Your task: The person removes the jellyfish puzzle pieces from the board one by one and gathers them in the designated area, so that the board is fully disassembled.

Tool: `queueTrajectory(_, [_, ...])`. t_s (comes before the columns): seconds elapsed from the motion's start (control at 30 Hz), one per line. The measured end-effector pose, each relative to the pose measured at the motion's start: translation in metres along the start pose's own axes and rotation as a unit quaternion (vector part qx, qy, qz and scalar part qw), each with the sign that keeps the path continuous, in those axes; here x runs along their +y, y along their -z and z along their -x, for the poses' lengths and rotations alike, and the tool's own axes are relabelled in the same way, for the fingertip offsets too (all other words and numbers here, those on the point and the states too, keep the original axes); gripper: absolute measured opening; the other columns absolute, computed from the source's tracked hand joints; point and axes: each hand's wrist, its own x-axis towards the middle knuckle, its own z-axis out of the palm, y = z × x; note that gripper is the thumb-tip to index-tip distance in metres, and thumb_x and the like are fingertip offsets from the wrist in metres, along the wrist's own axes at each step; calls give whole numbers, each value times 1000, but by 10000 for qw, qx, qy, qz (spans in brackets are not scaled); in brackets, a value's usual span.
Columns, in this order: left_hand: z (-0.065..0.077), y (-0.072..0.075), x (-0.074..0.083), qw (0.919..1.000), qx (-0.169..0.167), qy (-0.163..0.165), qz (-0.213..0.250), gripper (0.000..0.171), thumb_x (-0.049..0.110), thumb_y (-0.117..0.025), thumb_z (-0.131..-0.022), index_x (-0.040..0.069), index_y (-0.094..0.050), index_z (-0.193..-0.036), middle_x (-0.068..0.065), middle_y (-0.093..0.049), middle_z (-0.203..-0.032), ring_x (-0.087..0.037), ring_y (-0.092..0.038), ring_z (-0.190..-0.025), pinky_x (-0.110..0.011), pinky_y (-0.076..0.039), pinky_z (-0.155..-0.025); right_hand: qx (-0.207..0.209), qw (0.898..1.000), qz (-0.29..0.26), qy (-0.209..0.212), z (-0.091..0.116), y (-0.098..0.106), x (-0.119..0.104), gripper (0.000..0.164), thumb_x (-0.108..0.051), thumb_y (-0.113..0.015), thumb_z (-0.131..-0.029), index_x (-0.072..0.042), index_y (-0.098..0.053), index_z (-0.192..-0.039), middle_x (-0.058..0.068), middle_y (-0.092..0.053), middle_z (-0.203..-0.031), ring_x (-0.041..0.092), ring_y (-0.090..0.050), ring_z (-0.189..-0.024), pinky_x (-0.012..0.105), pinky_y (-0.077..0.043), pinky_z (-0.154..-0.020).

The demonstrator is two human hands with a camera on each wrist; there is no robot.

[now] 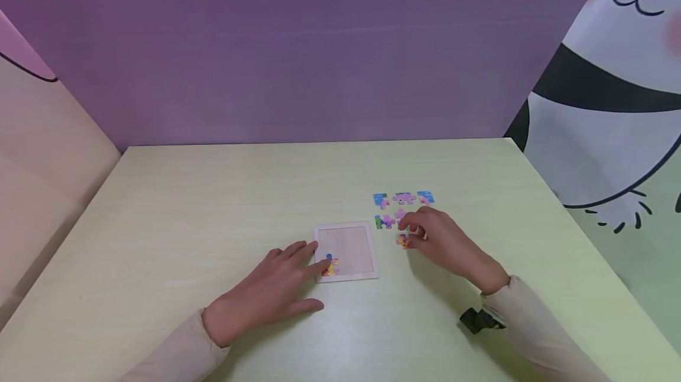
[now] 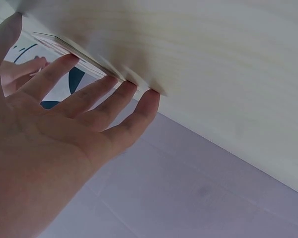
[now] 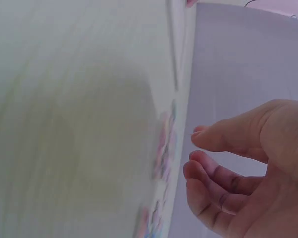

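A small white puzzle frame (image 1: 375, 261) lies on the table, with a colourful jigsaw piece (image 1: 330, 269) in its near left corner. My left hand (image 1: 273, 284) is spread flat beside it; the index finger touches that piece and other fingertips rest at the frame's left edge. In the left wrist view, the left hand (image 2: 69, 114) has its fingers extended against the tabletop and frame. Over the loose pieces hovers my right hand (image 1: 449, 246), just above a yellow-and-pink jigsaw piece (image 1: 403, 241). The right wrist view shows the right hand (image 3: 248, 168) with thumb and bent fingers apart, nothing between them.
Several loose jigsaw pieces (image 1: 404, 198) lie in rows right of the frame, partly hidden by the right hand. The pale wooden table (image 1: 213, 204) meets a purple wall (image 1: 319, 62) at its far edge. A black strap device (image 1: 479, 320) sits at the right wrist.
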Motion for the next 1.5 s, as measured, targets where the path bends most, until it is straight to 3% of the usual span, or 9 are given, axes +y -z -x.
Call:
queueTrajectory(0.23, [-2,0,0,9999,-121,11,92,65,54,-71,-87,19,-59,-141,-17,-51,-144,-34,-49,-131,-49,-49,-89,-39,9989,-91,457,-4,-12,-27,18,5,-63,-89,-6,-69,-103,1,-63,-91,14,-56,-80,32,-50,-72])
queueTrajectory(0.5, [-4,2,-1,9999,-125,-38,32,65,55,-71,-87,19,-60,-139,-17,-51,-144,-33,-49,-130,-49,-49,-88,-659,9932,-98,950,-18,-32,-63,21,-2,-66,-90,-6,-68,-110,3,-66,-99,15,-60,-87,33,-52,-79])
queueTrajectory(0.7, [-4,3,-1,9999,-62,-87,19,64,55,-71,-86,20,-61,-138,-16,-51,-144,-34,-50,-129,-49,-51,-88,-1168,9887,-121,933,-28,-51,-80,25,-12,-69,-92,-8,-68,-117,1,-63,-102,16,-57,-92,35,-49,-83])
queueTrajectory(0.97, [-3,6,-2,9998,9,-106,138,61,53,-72,-87,20,-62,-137,-15,-49,-146,-35,-50,-130,-50,-50,-87,-1060,9881,-50,1117,-31,-63,-89,17,-11,-73,-89,-14,-70,-106,-4,-59,-96,14,-52,-90,32,-47,-81])
queueTrajectory(1.23, [-1,7,-3,9998,-7,-58,171,62,53,-72,-86,20,-61,-138,-16,-50,-146,-35,-51,-129,-50,-51,-87,-1209,9878,-310,928,-33,-63,-94,16,-4,-71,-88,-12,-68,-102,-3,-63,-93,16,-53,-92,34,-45,-84])
queueTrajectory(1.5, [1,7,-5,9991,-205,260,272,83,56,-70,-87,4,-45,-146,-11,-48,-149,-31,-46,-136,-49,-46,-97,-1276,9891,-389,616,-34,-63,-95,23,-6,-72,-89,-4,-65,-111,1,-61,-94,18,-53,-95,36,-47,-85])
